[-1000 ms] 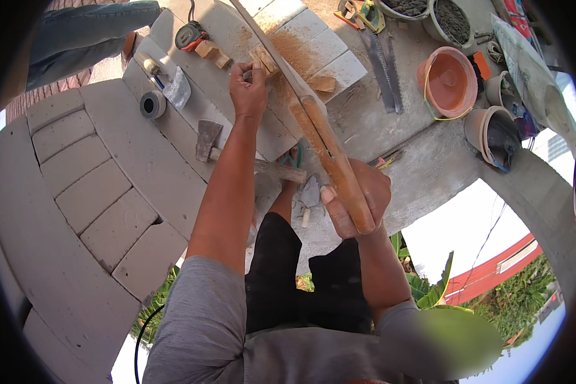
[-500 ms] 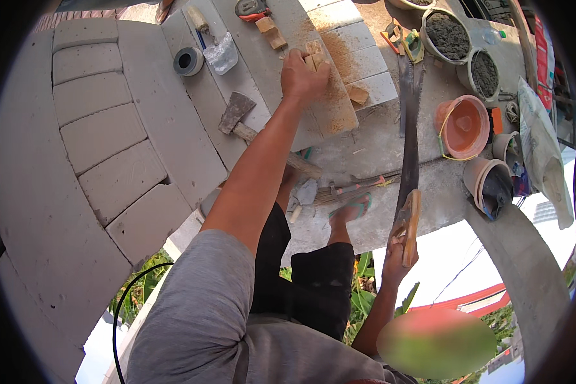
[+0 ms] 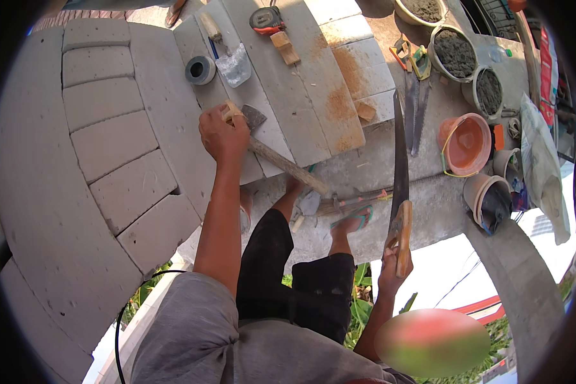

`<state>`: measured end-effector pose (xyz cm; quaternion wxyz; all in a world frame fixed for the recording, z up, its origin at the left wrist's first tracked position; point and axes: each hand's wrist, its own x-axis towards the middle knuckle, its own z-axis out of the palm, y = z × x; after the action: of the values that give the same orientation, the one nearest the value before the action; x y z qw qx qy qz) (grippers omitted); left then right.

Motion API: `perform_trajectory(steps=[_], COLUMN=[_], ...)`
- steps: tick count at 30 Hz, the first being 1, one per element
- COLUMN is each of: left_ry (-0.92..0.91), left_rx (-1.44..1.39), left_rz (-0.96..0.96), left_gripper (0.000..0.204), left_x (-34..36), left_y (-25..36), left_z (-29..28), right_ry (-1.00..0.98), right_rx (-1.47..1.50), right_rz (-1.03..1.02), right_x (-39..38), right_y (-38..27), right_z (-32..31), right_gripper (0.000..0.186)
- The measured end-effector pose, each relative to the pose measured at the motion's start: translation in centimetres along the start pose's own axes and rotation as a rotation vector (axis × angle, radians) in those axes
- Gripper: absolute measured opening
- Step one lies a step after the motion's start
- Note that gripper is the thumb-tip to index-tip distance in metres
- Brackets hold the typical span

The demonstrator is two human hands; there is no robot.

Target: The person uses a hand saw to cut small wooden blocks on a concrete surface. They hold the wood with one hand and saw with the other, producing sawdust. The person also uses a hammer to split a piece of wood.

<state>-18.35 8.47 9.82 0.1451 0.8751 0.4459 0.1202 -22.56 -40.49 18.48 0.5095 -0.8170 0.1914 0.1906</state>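
My left hand [image 3: 224, 137] is closed round a small wood block [image 3: 234, 110], just beside the head of a hatchet [image 3: 255, 118]. The hatchet lies on the grey blocks, its long wooden handle [image 3: 288, 165] slanting toward my legs. In my right hand [image 3: 393, 272] is the wooden grip of a handsaw [image 3: 400, 160], whose dark blade points away from me. Another wood block [image 3: 285, 48] rests by a red and black tape measure [image 3: 267, 21]. One more wood offcut [image 3: 365, 110] sits near sawdust [image 3: 342, 102] on the pale blocks.
A roll of grey tape [image 3: 200, 70], a brush [image 3: 211, 27] and a clear plastic bag [image 3: 235, 66] lie on the blocks. Other saws [image 3: 416, 109] lie at right, near mortar buckets [image 3: 454, 52] and an orange bucket [image 3: 447, 131]. A block wall [image 3: 109, 141] stands at left.
My left hand has moved left and nearer, from the sawdust-covered block to beside the hatchet head, carrying the wood block. The handsaw in my right hand has shifted slightly left.
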Motion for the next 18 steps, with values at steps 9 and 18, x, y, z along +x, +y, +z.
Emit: perform_trajectory(steps=[9, 18], left_ry=[-0.098, -0.281], left_rx=[-0.052, -0.302], left_rz=[-0.107, 0.247], left_gripper=[0.069, 0.040], left_x=[8.8, 8.7], left_y=[13.1, 12.5], left_z=[7.7, 8.8], right_ry=[0.025, 0.042], right_rx=[-0.081, -0.062], right_rz=[-0.033, -0.006], right_x=[0.3, -0.1], right_y=[-0.1, 1.4], right_z=[-0.5, -1.6], right_gripper=[0.021, 0.016])
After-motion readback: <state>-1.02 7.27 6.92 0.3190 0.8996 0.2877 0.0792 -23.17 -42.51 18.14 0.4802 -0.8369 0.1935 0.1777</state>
